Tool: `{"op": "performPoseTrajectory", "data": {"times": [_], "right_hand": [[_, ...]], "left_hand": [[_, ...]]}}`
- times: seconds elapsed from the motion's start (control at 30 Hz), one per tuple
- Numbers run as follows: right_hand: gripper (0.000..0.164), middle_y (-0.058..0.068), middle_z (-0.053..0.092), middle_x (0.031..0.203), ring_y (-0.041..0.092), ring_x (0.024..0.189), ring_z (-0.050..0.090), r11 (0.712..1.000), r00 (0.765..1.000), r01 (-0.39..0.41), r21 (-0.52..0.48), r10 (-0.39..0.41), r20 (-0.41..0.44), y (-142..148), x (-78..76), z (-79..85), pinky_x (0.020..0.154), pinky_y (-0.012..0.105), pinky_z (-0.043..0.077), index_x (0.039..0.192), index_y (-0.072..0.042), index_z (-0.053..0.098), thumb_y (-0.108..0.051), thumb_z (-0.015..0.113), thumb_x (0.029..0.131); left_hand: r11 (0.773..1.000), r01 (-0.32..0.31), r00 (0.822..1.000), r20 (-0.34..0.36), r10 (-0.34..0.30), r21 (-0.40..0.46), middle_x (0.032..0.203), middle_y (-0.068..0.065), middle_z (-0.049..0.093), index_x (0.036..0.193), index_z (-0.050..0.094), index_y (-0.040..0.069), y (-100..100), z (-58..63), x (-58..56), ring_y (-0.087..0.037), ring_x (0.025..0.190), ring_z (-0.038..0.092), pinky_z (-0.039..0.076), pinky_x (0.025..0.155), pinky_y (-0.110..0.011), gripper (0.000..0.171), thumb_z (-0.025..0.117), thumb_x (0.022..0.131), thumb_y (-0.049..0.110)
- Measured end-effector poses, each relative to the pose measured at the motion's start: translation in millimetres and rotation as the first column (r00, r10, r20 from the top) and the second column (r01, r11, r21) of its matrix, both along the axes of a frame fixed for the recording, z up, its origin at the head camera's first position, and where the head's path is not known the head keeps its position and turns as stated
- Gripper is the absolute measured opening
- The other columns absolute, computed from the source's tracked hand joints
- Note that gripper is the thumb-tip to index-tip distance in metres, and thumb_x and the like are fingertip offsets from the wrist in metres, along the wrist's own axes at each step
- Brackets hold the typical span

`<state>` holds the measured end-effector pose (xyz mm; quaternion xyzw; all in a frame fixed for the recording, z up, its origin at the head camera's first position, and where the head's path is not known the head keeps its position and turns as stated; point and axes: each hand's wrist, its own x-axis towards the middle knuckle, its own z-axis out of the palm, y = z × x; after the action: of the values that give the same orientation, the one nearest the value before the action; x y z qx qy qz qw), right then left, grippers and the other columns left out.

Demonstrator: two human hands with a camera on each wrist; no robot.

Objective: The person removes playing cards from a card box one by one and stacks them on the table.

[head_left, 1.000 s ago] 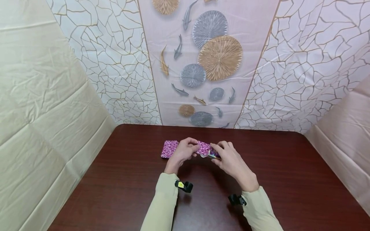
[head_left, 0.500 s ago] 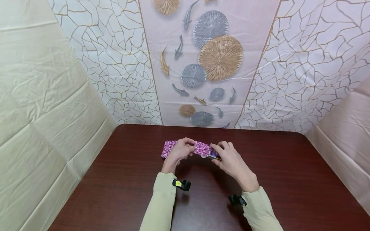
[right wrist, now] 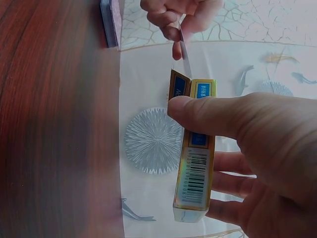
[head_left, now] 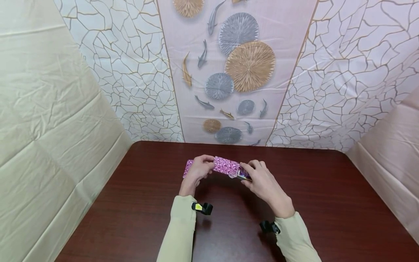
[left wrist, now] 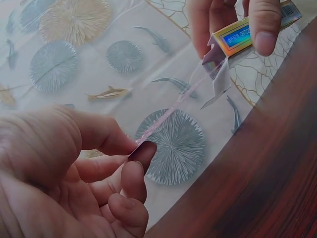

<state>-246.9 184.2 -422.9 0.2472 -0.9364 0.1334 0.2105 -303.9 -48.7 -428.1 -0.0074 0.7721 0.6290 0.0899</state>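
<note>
My left hand pinches the end of a pink-and-white patterned playing card between thumb and fingers. The card's other end is at the mouth of a small shiny gold card box, whose end flap stands open. My right hand grips this box, thumb across its narrow side by the flap, fingers behind. A blue label and a barcode mark that side. Box and card are held up over the table. Beyond my left hand, partly hidden by it, a stack of like-patterned cards lies on the table.
The dark red-brown wooden table reaches back to a patterned cloth with fish and round motifs. Pale cloth walls stand on both sides. A black strap with a camera sits on each wrist.
My left hand has moved left and slightly up, drawing the card further from the box, so more of its pattern shows. It now hides more of the stack. My right hand has barely moved.
</note>
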Motion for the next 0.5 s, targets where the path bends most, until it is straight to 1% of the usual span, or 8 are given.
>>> {"op": "performPoseTrajectory", "data": {"times": [0.17,0.33,0.5], "right_hand": [[0.055,0.018,0.06,0.11,0.036,0.098,0.052,1.0,1.0,0.004,-0.004,-0.004,0.005,1.1,-0.2,-0.6,0.078,0.049,0.05,0.127,-0.006,0.063,-0.016,0.083,0.077],[0.056,0.018,0.06,0.109,0.036,0.098,0.052,1.0,1.0,0.008,-0.008,-0.009,-0.007,2.5,0.1,-0.9,0.078,0.049,0.05,0.127,-0.006,0.063,-0.015,0.084,0.076],[0.056,0.018,0.06,0.108,0.036,0.097,0.053,1.0,1.0,0.014,-0.003,-0.014,-0.023,5.2,1.1,0.7,0.078,0.048,0.05,0.126,-0.005,0.063,-0.015,0.085,0.075]], "left_hand": [[0.999,-0.041,0.999,-0.001,0.041,-0.012,0.082,-0.004,0.062,0.118,0.066,0.009,-3.8,1.2,0.8,-0.019,0.065,0.055,0.039,0.05,-0.026,0.027,0.061,0.091,0.009],[0.998,-0.067,0.998,0.003,0.067,-0.008,0.084,-0.004,0.062,0.117,0.066,0.011,-5.2,1.9,-0.1,-0.018,0.065,0.053,0.038,0.05,-0.027,0.025,0.06,0.092,0.01],[0.997,-0.077,0.997,0.008,0.077,-0.025,0.094,-0.016,0.063,0.116,0.067,0.012,-2.4,0.2,-2.9,-0.017,0.064,0.051,0.036,0.05,-0.026,0.024,0.059,0.094,0.012]]}}
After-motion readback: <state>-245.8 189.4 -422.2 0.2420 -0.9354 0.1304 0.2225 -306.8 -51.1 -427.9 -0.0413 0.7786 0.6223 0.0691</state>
